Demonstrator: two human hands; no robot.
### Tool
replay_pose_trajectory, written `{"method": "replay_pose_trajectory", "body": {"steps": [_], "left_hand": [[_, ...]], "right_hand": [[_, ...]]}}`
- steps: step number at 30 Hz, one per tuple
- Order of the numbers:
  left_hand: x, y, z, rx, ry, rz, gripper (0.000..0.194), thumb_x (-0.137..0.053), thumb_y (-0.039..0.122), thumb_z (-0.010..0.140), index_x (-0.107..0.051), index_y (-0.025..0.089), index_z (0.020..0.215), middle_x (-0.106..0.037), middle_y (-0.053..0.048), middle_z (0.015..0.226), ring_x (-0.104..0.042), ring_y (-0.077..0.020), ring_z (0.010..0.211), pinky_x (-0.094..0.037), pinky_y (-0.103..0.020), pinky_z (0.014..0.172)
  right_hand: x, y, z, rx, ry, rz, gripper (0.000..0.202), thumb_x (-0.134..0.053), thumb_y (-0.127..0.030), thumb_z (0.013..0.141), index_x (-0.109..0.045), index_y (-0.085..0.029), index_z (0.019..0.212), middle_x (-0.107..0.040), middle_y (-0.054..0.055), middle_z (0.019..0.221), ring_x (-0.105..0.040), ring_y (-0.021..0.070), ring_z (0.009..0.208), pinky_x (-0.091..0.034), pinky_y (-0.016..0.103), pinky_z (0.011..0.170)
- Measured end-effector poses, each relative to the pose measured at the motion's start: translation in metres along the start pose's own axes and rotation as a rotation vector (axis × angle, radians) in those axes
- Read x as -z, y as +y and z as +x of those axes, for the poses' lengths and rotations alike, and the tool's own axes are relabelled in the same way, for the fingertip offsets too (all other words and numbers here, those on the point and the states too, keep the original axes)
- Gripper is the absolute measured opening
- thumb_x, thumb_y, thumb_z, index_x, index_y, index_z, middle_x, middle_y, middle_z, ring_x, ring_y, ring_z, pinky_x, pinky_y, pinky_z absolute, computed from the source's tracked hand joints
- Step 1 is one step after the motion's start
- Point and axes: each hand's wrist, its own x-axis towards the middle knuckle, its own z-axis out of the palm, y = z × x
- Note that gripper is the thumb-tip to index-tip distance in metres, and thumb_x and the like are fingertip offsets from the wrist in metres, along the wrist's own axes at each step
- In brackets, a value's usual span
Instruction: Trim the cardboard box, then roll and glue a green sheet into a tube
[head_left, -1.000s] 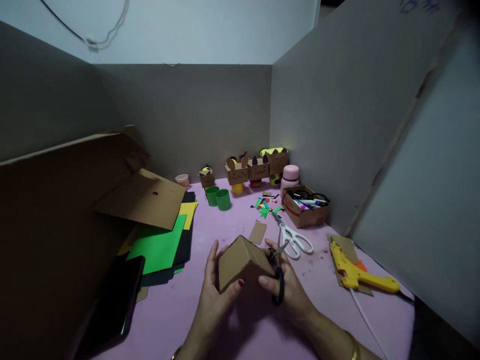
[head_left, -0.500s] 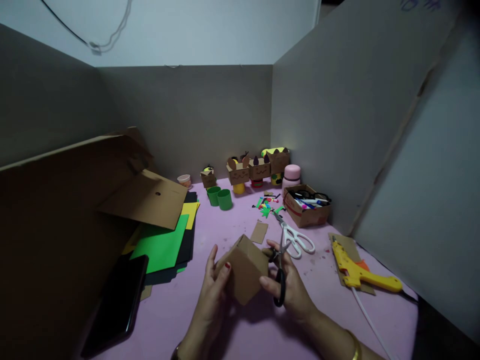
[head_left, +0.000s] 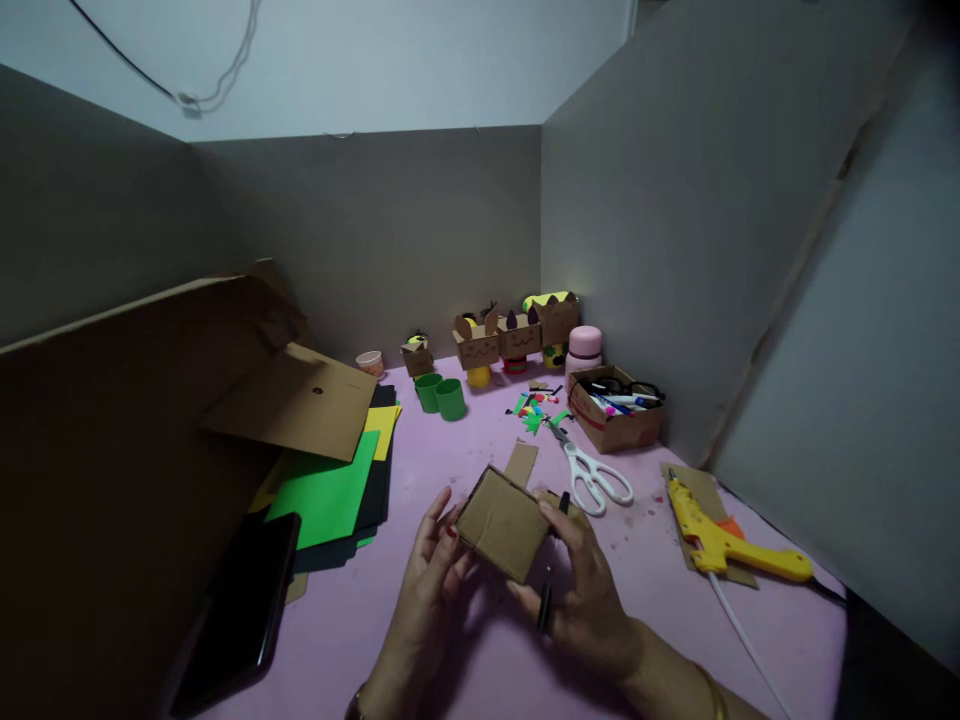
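A small cardboard box (head_left: pixel 501 524) is held between both hands, tilted with one square face towards me. My left hand (head_left: pixel 429 572) grips its left side, the thumb on the near edge. On the right side of the box, the fingertips of my right hand (head_left: pixel 592 590) touch its edges. That hand also holds black-handled scissors (head_left: pixel 545 602); their blades are mostly hidden by the fingers. Just behind the box lies a cardboard strip (head_left: pixel 523 460) on the table. White-handled scissors (head_left: pixel 598 484) lie beyond my right hand.
On the right are a yellow glue gun (head_left: pixel 739 548) on cardboard and a box of pens (head_left: pixel 619 428). Green cups (head_left: pixel 450 399) and cardboard animal figures (head_left: pixel 478 347) stand at the back. Coloured sheets (head_left: pixel 334 500), a black phone (head_left: pixel 244 610) and a large cardboard box (head_left: pixel 112 480) occupy the left.
The box has been turned in the hands, so a flat square face now shows instead of a corner. The black-handled scissors have swung round in my right hand, now closer to the box.
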Motion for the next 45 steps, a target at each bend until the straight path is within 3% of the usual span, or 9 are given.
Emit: {"method": "replay_pose_trajectory", "body": {"steps": [7, 13, 23, 26, 30, 36, 40, 45], "left_hand": [[0.0, 0.003, -0.002, -0.022, -0.02, 0.013, 0.065, -0.07, 0.031, 0.077, -0.041, 0.032, 0.135, -0.047, -0.012, 0.141, -0.048, -0.0323, 0.125, -0.046, -0.043, 0.095], [-0.003, 0.006, -0.003, -0.057, 0.007, 0.031, 0.071, -0.076, 0.031, 0.07, -0.045, 0.03, 0.134, -0.055, -0.013, 0.133, -0.05, -0.0332, 0.122, -0.045, -0.042, 0.095], [0.001, 0.002, -0.002, -0.073, 0.0, 0.027, 0.068, -0.072, 0.033, 0.073, -0.043, 0.031, 0.135, -0.054, -0.01, 0.13, -0.047, -0.0307, 0.122, -0.042, -0.041, 0.096], [0.003, 0.001, 0.0, -0.069, -0.018, 0.004, 0.069, -0.072, 0.042, 0.073, -0.042, 0.031, 0.134, -0.055, -0.009, 0.128, -0.048, -0.0298, 0.121, -0.04, -0.04, 0.098], [0.004, 0.003, 0.001, -0.04, -0.008, 0.029, 0.066, -0.066, 0.052, 0.076, -0.044, 0.03, 0.133, -0.056, -0.009, 0.127, -0.051, -0.0285, 0.118, -0.042, -0.039, 0.094], [0.005, 0.003, 0.002, -0.006, 0.039, 0.073, 0.063, -0.069, 0.044, 0.076, -0.045, 0.027, 0.131, -0.046, -0.013, 0.139, -0.052, -0.0286, 0.117, -0.045, -0.039, 0.089], [0.006, -0.002, 0.004, 0.035, 0.031, 0.004, 0.065, -0.074, 0.038, 0.073, -0.046, 0.023, 0.13, -0.056, -0.014, 0.131, -0.05, -0.0297, 0.121, -0.04, -0.041, 0.098], [0.002, -0.001, 0.002, 0.046, 0.044, -0.076, 0.062, -0.077, 0.025, 0.071, -0.051, 0.024, 0.128, -0.067, -0.009, 0.119, -0.058, -0.0268, 0.113, -0.043, -0.037, 0.097]], "right_hand": [[0.002, -0.001, 0.003, 0.09, -0.002, 0.014, 0.083, -0.068, -0.022, 0.076, -0.021, -0.031, 0.145, -0.043, 0.01, 0.139, -0.044, 0.0346, 0.126, -0.043, 0.054, 0.098], [0.004, -0.001, 0.003, 0.115, -0.007, 0.019, 0.084, -0.069, -0.025, 0.077, -0.02, -0.033, 0.145, -0.044, 0.009, 0.139, -0.046, 0.0325, 0.125, -0.045, 0.053, 0.099], [0.002, 0.003, -0.003, 0.067, -0.039, 0.114, 0.085, -0.072, -0.026, 0.076, -0.022, -0.031, 0.145, -0.045, 0.01, 0.138, -0.044, 0.0328, 0.126, -0.041, 0.05, 0.102], [0.001, 0.002, -0.003, -0.065, -0.052, 0.224, 0.085, -0.075, -0.027, 0.073, -0.027, -0.031, 0.143, -0.046, 0.01, 0.137, -0.043, 0.0345, 0.126, -0.038, 0.053, 0.103], [0.004, -0.005, 0.008, -0.411, -0.027, 0.662, 0.077, -0.075, -0.033, 0.072, -0.032, -0.035, 0.137, -0.047, 0.008, 0.135, -0.053, 0.03, 0.116, -0.046, 0.045, 0.095], [0.007, 0.0, 0.023, -0.85, 0.067, 0.994, 0.066, -0.077, -0.04, 0.069, -0.045, -0.03, 0.126, -0.062, 0.004, 0.114, -0.056, 0.025, 0.11, -0.041, 0.038, 0.096], [0.004, 0.004, 0.023, -0.95, 0.074, 1.087, 0.067, -0.08, -0.039, 0.066, -0.048, -0.028, 0.122, -0.066, 0.002, 0.102, -0.059, 0.0244, 0.103, -0.041, 0.038, 0.095], [0.004, 0.001, 0.022, -0.952, 0.078, 1.052, 0.066, -0.079, -0.046, 0.067, -0.048, -0.028, 0.122, -0.064, 0.003, 0.105, -0.057, 0.0238, 0.105, -0.042, 0.037, 0.091]]}}
